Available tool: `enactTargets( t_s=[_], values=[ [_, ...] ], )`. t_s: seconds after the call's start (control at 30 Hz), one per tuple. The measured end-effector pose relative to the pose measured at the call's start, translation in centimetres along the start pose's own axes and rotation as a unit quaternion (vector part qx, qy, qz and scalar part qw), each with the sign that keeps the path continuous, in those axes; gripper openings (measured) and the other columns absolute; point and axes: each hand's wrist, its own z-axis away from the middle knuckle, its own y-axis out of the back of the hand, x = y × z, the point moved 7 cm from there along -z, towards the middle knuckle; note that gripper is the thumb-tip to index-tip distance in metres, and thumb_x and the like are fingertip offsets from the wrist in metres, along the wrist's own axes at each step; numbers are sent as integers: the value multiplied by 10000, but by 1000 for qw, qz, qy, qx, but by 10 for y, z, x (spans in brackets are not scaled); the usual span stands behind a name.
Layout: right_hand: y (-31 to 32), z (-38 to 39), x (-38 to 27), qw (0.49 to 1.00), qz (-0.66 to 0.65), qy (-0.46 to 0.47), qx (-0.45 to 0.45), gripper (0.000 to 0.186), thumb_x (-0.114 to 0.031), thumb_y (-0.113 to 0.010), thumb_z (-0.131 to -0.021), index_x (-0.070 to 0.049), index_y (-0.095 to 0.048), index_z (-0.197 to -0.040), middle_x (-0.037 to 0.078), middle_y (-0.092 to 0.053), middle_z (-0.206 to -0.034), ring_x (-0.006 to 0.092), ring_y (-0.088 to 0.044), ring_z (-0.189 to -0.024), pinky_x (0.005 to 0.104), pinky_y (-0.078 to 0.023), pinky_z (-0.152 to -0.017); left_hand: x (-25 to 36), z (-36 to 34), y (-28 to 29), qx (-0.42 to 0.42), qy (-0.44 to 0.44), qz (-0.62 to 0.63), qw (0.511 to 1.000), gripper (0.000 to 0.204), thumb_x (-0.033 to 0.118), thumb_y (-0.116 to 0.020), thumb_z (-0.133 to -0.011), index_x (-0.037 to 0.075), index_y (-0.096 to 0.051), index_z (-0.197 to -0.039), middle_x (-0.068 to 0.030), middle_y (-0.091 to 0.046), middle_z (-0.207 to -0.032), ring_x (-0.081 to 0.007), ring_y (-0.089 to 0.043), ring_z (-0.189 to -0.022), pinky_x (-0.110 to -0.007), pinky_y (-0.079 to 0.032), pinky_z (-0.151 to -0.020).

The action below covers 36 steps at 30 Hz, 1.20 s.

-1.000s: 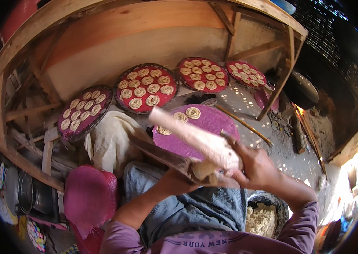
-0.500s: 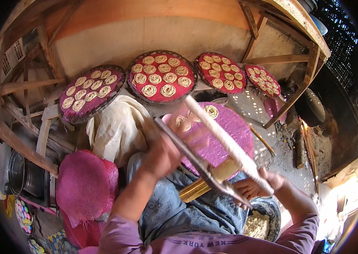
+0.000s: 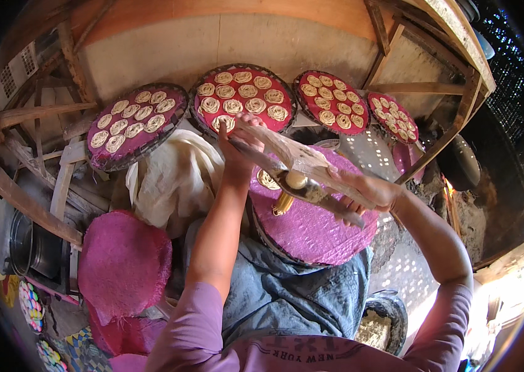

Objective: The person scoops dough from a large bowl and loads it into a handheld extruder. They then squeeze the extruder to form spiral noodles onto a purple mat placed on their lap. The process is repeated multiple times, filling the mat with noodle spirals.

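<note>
Fingers (image 3: 253, 119) wrapped around both ends of wooden press (image 3: 312, 194).

The upper bar (image 3: 293, 152) looks matt wood, the cylinder (image 3: 283, 203) glossy, brassy metal, the draped cloth (image 3: 172, 180) matt.

Press (image 3: 302, 159) over cloth (image 3: 321, 242), trays (image 3: 176, 116) behind

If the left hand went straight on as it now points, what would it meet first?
Likely the red tray, second from left, though how high the left hand sits is unclear.
</note>
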Motion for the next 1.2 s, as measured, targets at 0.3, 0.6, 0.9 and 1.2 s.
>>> enactTargets(
  t_s=[0.3, 0.6, 0.9, 1.2],
  values=[
    [-18, 37, -37, 997, 43, 71, -7, 700, -596, -274, -984, 8, -496, -1261, 167, -637, -874, 208, -642, -710, 318, -531, -618, 14, -8, -39, -5, -3, 3, 1000, 463, 591, -508, -882, 143, -604, -950, -7, -590, -919, -207, -559, -899, -407, -411, -911],
    [-12, 23, -28, 993, 51, 89, 58, 767, -603, -256, -987, 68, -624, -936, 117, -590, -666, 176, -578, -518, 313, -488, -541, 22, -18, -61, -80, 11, -64, 995, 251, 384, -622, -901, 146, -580, -968, -2, -593, -931, -186, -556, -929, -395, -421, -946],
    [12, 30, 12, 991, 8, 52, 125, 734, -636, -374, -948, 47, -625, -1046, 118, -636, -723, 169, -617, -564, 288, -475, -484, -20, -9, -16, -9, 27, -30, 999, 495, 581, -427, -925, 134, -632, -980, -35, -629, -924, -245, -592, -906, -438, -402, -944],
    [23, 29, 41, 976, -56, 157, 139, 728, -635, -456, -916, 60, -612, -1066, 131, -653, -783, 184, -649, -630, 292, -502, -518, -48, 75, -8, 153, 399, -689, 586, 788, 683, -181, -947, 84, -410, -1403, -143, -603, -1228, -277, -457, -1275, -435, -250, -1113]
  ],
)
